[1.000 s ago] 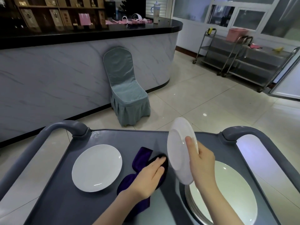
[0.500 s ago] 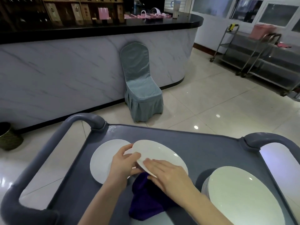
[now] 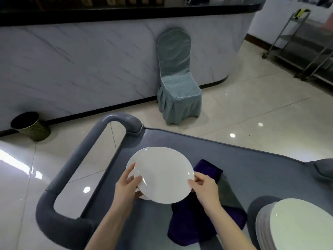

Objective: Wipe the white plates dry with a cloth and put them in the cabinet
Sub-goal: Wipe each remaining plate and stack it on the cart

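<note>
Left grip [image 3: 126, 188]: closed on the left rim of the round white ceramic plate [image 3: 164, 175], thumb on the upper face, fingers passing below the rim. Right grip [image 3: 205, 188]: closed on the right rim of the same plate, thumb on the edge, fingers curled underneath. I hold the plate face up and nearly level between both grips.

Location: the held plate is over the left half of the grey plastic cart top [image 3: 252, 170], near its left edge. Beneath it is a second white plate [image 3: 130, 164], of which only a crescent shows at the left. I cannot tell whether the two plates touch.

The dark purple cloth [image 3: 203, 222] lies crumpled on the cart top, running from the middle towards the near edge. The right part of the held plate covers some of it, and my right grip is above it. A grey patch shows along the cloth's right side; I cannot tell whether it is the cloth's reverse or a separate layer.

A stack of white plates [image 3: 297, 230] stands at the near right corner, well apart from the held plate.

The cart's thick grey loop handle [image 3: 75, 163] runs along the left edge.

Surroundings: a pale blue covered chair [image 3: 177, 83] against a marble-faced counter [image 3: 81, 65], and a dark woven waste bin [image 3: 30, 126] on the tiled floor at the left.
</note>
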A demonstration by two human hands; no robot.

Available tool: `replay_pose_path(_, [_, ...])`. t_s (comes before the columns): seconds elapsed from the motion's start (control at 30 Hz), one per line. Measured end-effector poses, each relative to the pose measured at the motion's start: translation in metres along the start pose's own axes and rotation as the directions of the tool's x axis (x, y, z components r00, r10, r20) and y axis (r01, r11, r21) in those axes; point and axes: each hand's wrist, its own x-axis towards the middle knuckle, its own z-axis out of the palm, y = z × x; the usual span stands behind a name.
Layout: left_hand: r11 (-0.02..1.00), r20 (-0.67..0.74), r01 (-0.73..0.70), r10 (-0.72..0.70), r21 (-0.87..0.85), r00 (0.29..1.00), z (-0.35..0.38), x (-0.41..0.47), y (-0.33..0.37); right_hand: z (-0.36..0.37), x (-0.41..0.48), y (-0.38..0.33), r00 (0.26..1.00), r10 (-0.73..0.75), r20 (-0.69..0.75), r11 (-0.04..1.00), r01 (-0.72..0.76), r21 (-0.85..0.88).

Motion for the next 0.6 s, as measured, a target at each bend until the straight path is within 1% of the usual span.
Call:
replay_pose_path(0.2, [0.977,-0.032,-0.068,0.076,0.202,0.997,-0.027,0.031,-0.007,0.038,0.016,-0.002,0.994,-0.05,-0.102,0.996,0.042,-0.082])
replay_pose_path(0.3, [0.96,-0.052,-0.071,0.088,0.271,0.995,-0.035,0.042,-0.01,0.051,0.023,-0.001,0.993,-0.036,-0.109,0.995,0.025,-0.093])
replay_pose_path(0.43, [0.926,-0.025,-0.125,0.143,0.355,0.989,-0.039,0.048,-0.011,0.064,0.027,0.004,0.991,-0.011,-0.131,0.994,-0.004,-0.109])
replay_pose_path(0.6, [0.9,-0.042,-0.103,0.133,0.423,0.99,-0.04,0.057,-0.015,0.07,0.032,0.005,0.99,0.015,-0.143,0.994,-0.031,-0.108])
